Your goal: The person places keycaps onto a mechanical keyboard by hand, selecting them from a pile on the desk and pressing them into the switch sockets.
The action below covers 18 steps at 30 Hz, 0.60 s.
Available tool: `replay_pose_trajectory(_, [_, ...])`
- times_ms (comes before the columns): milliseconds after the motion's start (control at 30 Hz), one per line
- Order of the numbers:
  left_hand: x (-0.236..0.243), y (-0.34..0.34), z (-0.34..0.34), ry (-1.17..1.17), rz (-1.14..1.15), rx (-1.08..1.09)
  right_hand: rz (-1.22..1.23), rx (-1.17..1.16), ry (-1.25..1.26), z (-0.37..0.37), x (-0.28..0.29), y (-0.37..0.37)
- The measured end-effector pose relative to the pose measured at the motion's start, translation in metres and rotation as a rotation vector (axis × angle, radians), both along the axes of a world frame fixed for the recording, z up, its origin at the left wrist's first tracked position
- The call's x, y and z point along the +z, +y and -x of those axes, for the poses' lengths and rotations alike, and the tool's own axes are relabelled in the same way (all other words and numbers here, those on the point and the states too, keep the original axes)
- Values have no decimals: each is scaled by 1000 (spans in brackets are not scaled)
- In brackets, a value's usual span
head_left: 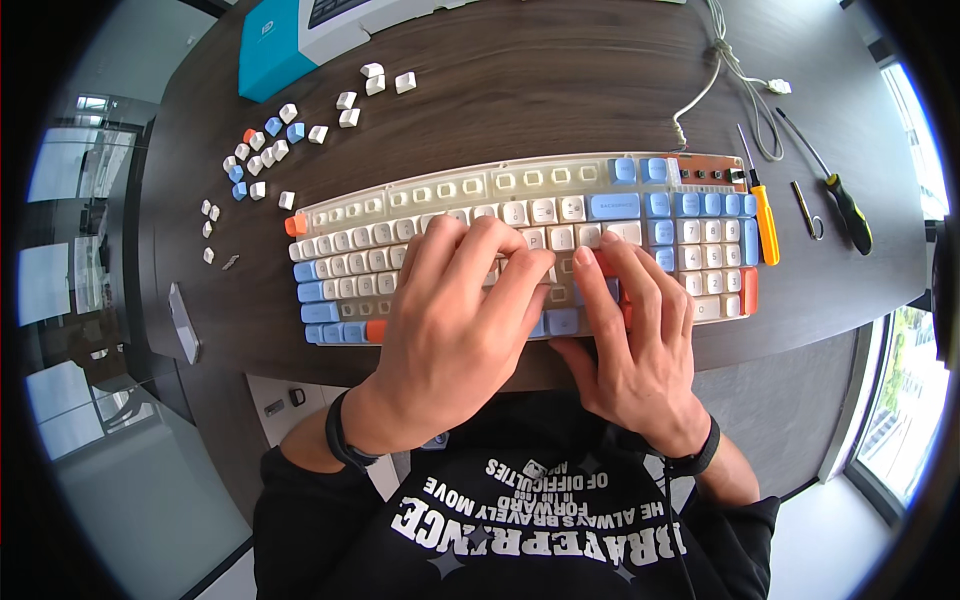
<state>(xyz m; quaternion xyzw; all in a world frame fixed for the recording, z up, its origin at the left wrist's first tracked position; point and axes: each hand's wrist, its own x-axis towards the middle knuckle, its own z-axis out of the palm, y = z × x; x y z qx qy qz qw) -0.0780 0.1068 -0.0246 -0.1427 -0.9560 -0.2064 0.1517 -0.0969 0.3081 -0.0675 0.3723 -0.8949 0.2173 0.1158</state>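
Note:
A long keyboard (340, 268) with white, blue and orange keycaps lies across the table in front of me. Bare key switches show along its top strip and in parts of the lower rows. Over the middle of the keys is my left hand (450, 320), its fingers bent and the index finger and thumb close together; whatever lies between their tips is hidden. My right hand (645, 345) rests on the right part of the letter keys with fingers stretched out and apart, near the blue wide key (613, 206). The thumb reaches the keyboard's near edge.
Loose keycaps (281, 150) are scattered at the far left. Beyond them stands a teal and white box (275, 50). A coiled cable (740, 75), an orange-handled screwdriver (765, 225), a black-and-yellow screwdriver (848, 212) and a small metal tool (804, 208) lie right. A phone-like slab (184, 323) sits left.

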Motion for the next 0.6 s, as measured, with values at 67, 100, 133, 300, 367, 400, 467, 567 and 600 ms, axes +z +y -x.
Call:
replay_pose_trajectory(67, [1,2,0,20,25,6,-12,6,1,-1,1,0])
replay_pose_trajectory(100, [0,2,1,16,-4,1,-5,8,3,0,-1,1])
replay_pose_trajectory(133, [0,1,2,11,-33,-4,-7,6,5,0,-1,1])
replay_pose_trajectory(300, [1,-2,5,-9,-66,-8,1,3,14,1,-2,1])
replay_pose_trajectory(367, [3,-2,4,-12,-49,-11,8,4,16,1,-2,1])
replay_pose_trajectory(400, [3,-2,5,-14,-51,-13,17,5,17,2,-3,1])
replay_pose_trajectory(467, [4,-3,6,0,-26,-27,24,4,17,1,-4,1])
replay_pose_trajectory(567, [6,1,5,7,-49,8,41,-1,14,1,-5,1])
replay_pose_trajectory(600, [4,0,4,8,-50,9,43,3,16,1,-6,1])
